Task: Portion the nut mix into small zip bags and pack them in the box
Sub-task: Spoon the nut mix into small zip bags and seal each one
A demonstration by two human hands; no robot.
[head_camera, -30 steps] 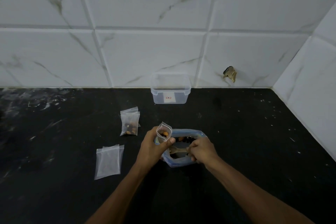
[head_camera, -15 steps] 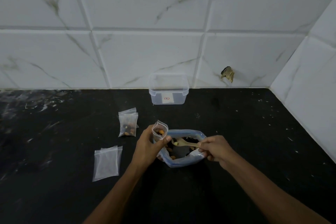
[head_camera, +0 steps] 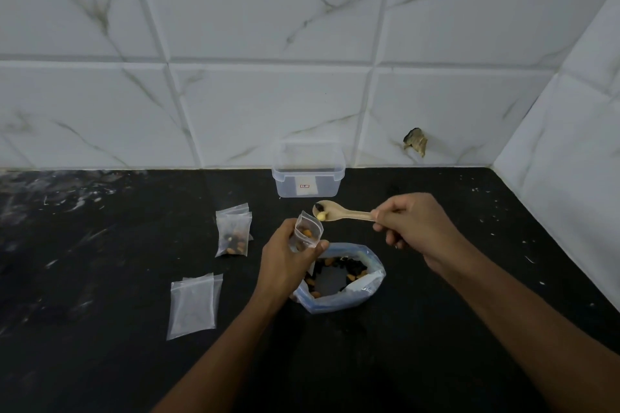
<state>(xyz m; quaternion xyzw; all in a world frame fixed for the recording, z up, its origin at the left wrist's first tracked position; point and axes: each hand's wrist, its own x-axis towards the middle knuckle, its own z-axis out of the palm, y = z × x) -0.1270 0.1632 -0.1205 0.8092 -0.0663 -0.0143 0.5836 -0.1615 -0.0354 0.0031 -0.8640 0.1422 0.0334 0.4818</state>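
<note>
L hand (head_camera: 285, 261) at frame centre, fingers curled round a small zip bag (head_camera: 307, 235), mouth up and open, some nuts already inside. R hand (head_camera: 416, 228) right of centre pinches the handle end of a wooden spoon (head_camera: 342, 213); the bowl of the spoon sits just above and beside the bag mouth, carrying a couple of pieces (one pale, one dark). Not tipped in yet afaict.

Directly below the hands: big bag of nut mix (head_camera: 342, 282), blue-edged, mouth rolled open, resting on the black counter (head_camera: 436, 345). Mix inside looks low, bare patch in the middle, so prob not many portions left in it.

Left of centre: filled bags (head_camera: 234, 233) lying on the counter, looks like 2 stacked, can't tell if zipped. Lower left: flat stack of empty bags (head_camera: 194, 305), at least 2-3.

Top centre, against the tiled wall (head_camera: 302, 43): clear plastic box (head_camera: 308, 178), no lid on it, looks empty inside as far as I can see.

Status est: roughly 2 portions done, 3rd in progress and only part full. Left: finish filling + zip this one, fill the empties while the mix lasts, then move all bags into the box. Packing step not started. Call it under halfway.
</note>
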